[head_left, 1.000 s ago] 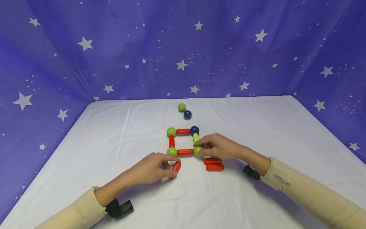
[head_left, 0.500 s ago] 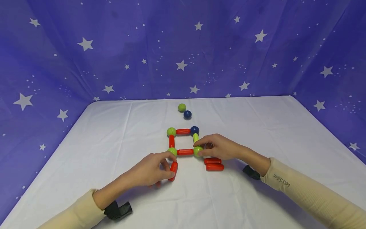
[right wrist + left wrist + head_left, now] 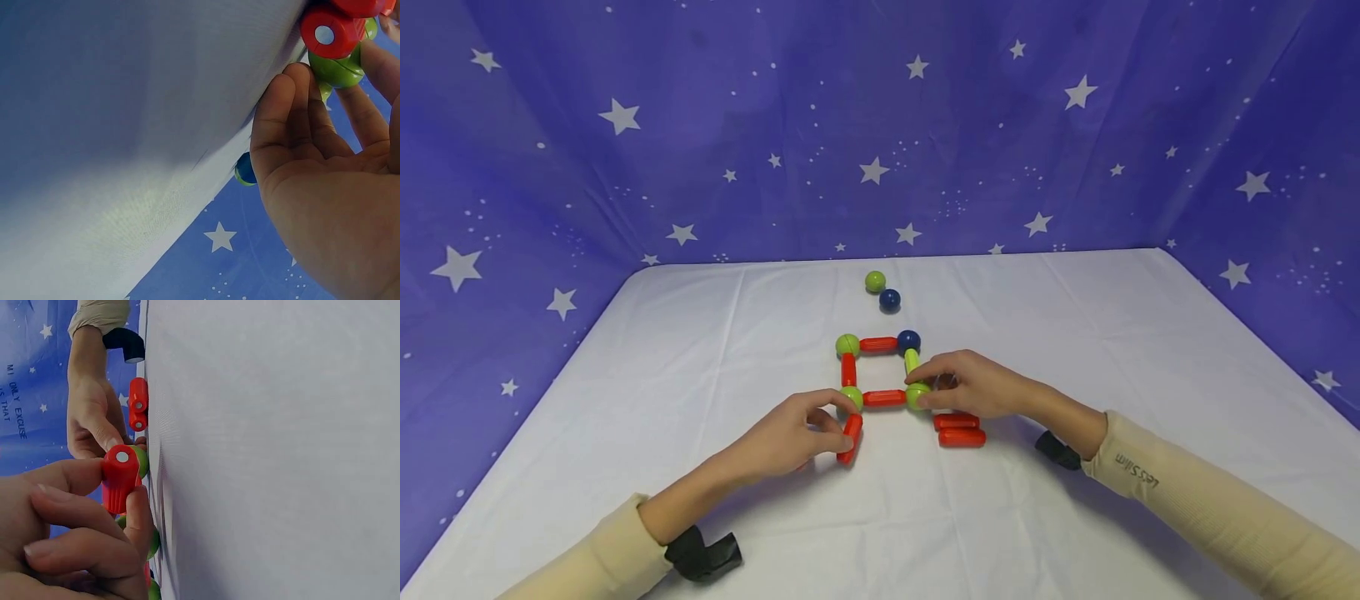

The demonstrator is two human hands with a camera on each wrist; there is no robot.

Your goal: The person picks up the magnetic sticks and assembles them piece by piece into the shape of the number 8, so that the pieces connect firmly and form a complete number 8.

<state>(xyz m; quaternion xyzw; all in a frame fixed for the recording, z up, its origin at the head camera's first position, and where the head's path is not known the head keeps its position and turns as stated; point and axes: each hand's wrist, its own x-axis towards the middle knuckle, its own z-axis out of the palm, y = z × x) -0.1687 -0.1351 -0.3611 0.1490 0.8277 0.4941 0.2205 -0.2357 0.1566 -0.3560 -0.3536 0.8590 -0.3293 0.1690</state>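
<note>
A red magnetic stick (image 3: 850, 439) is pinched between the thumb and forefinger of my left hand (image 3: 786, 433). Its near end, with a silver disc, faces the left wrist view (image 3: 119, 481). Just beyond it lies the near-left green ball (image 3: 851, 398) of a square frame, partly covered by my forefinger. My right hand (image 3: 973, 383) pinches the near-right green ball (image 3: 917, 396). Red sticks (image 3: 884, 398) form the near, left and far sides; a lime stick (image 3: 912, 361) forms the right one. The far corners are a green ball (image 3: 847, 345) and a dark blue ball (image 3: 908, 342).
Two red sticks (image 3: 961, 437) lie side by side near my right hand. Farther back, a loose green ball (image 3: 876, 282) stands beside a blue ball (image 3: 890, 301). A bit of red shows beneath my left hand, mostly hidden. A starry purple curtain (image 3: 775, 200) surrounds the white tabletop (image 3: 715, 333).
My left hand has shifted a little left and then away from me with the red stick, closer to the near-left green ball. My right hand stays on its ball.
</note>
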